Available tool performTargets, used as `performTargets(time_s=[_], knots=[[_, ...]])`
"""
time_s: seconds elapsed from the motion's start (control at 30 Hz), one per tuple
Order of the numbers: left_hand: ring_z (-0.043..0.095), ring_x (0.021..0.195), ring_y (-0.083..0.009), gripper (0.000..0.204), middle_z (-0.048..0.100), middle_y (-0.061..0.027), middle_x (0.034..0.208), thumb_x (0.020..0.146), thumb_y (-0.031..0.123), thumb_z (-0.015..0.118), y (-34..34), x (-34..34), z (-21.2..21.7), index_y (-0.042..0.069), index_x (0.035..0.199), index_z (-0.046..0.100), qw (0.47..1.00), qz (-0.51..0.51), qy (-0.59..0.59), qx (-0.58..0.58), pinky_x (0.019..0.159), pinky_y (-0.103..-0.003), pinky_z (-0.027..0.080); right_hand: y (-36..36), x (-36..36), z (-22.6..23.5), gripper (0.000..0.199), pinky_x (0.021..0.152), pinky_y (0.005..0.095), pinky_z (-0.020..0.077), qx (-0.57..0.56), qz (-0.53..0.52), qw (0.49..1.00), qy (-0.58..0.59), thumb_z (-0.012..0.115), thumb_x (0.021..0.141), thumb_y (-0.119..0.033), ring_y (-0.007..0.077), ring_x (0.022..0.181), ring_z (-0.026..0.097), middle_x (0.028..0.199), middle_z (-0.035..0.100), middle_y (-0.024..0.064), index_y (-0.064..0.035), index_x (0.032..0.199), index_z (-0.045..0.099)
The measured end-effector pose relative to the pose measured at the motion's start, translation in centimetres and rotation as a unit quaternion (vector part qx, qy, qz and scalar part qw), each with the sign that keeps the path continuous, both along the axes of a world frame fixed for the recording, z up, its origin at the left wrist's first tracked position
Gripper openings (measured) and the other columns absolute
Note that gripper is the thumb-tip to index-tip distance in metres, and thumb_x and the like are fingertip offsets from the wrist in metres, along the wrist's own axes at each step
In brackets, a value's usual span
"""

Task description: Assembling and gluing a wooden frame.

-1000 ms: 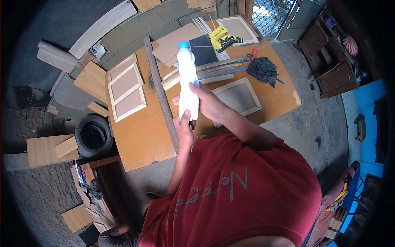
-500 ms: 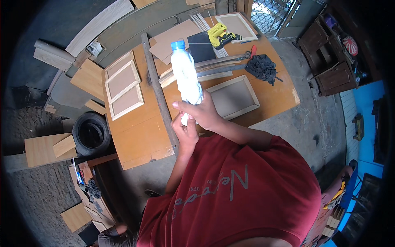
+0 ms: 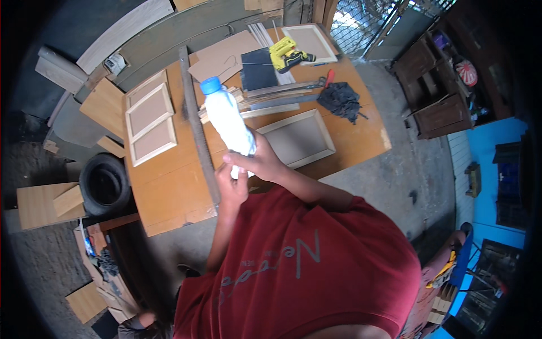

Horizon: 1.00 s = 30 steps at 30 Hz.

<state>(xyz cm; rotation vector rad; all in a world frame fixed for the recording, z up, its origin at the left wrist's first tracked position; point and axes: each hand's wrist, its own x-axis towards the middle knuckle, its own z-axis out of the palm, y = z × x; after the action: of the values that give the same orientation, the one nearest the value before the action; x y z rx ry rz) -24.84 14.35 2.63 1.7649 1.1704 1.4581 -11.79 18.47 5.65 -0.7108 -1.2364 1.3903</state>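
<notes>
A white plastic bottle (image 3: 228,121) with a blue cap (image 3: 210,85) is held up in front of me, its capped end leaning to the far left. My right hand (image 3: 258,157) wraps round its lower part, the thumb lying across it. Close below, my left hand (image 3: 231,185) is closed at the bottle's bottom end, and part of the base is hidden by the fingers. Beyond the bottle, a wooden frame with a panel (image 3: 299,138) lies flat on the brown table (image 3: 175,192).
On the table are a long wooden bar (image 3: 196,113), a three-panel frame (image 3: 151,120), wood strips, a yellow-black power tool (image 3: 288,55) and a dark crumpled cloth (image 3: 340,100). A tire (image 3: 103,183) stands left; a wooden cabinet (image 3: 446,116) is at right. Another person's arm (image 3: 144,322) shows lower left.
The bottle's capped end has tipped further left and come lower. Both hands still hold it. The whole view has shifted, so the table and room appear further left.
</notes>
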Motion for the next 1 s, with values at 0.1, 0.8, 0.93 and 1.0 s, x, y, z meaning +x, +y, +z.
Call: performTargets(time_s=[0.1, 0.8, 0.93, 1.0], knots=[[0.066, 0.067, -0.0364, 0.029, 0.065, -0.0217, 0.076, 0.094, 0.023, 0.063, 0.7, 0.3, 0.9, -0.006, 0.095, 0.066, 0.999, -0.037, 0.01, -0.007, 0.063, -0.044, 0.05, 1.4, 2.2, -0.1, 0.065, 0.088, 0.0355, 0.058, -0.049, 0.029, 0.992, 0.113, 0.077, 0.086, -0.013, 0.0241, 0.103, 0.071, 0.107, 0.067, 0.0121, 0.0028, 0.139, 0.043], [0.057, 0.073, -0.0121, 0.018, 0.062, -0.005, 0.078, 0.1, 0.003, 0.053, 0.1, -5.7, -7.1, 0.003, 0.111, 0.067, 0.945, -0.048, 0.081, -0.313, 0.067, -0.029, 0.046, -1.1, 18.6, 0.4, 0.018, 0.052, 0.0283, 0.0402, -0.002, -0.466, 0.885, 0.007, 0.054, 0.085, 0.006, 0.0116, 0.051, 0.045, 0.067, 0.049, 0.0043, -0.0002, 0.102, 0.051], [0.054, 0.071, -0.0109, 0.018, 0.06, -0.0024, 0.078, 0.102, 0.008, 0.054, 0.3, -7.5, -7.6, 0.003, 0.112, 0.068, 0.941, 0.017, 0.042, -0.334, 0.066, -0.028, 0.045, -2.0, 20.3, 0.2, 0.015, 0.054, 0.0296, 0.0408, 0.02, -0.484, 0.875, 0.015, 0.052, 0.085, 0.005, 0.0125, 0.052, 0.044, 0.07, 0.048, 0.0046, -0.0006, 0.099, 0.051], [0.053, 0.071, -0.0075, 0.016, 0.06, -0.0012, 0.078, 0.104, 0.013, 0.058, 0.3, -7.3, -7.4, 0.001, 0.109, 0.068, 0.929, 0.025, 0.001, -0.37, 0.067, -0.025, 0.045, -2.7, 20.9, 0.5, 0.014, 0.054, 0.0298, 0.0408, 0.028, -0.495, 0.868, 0.01, 0.052, 0.085, 0.004, 0.0129, 0.053, 0.044, 0.071, 0.047, 0.005, -0.001, 0.098, 0.05]])
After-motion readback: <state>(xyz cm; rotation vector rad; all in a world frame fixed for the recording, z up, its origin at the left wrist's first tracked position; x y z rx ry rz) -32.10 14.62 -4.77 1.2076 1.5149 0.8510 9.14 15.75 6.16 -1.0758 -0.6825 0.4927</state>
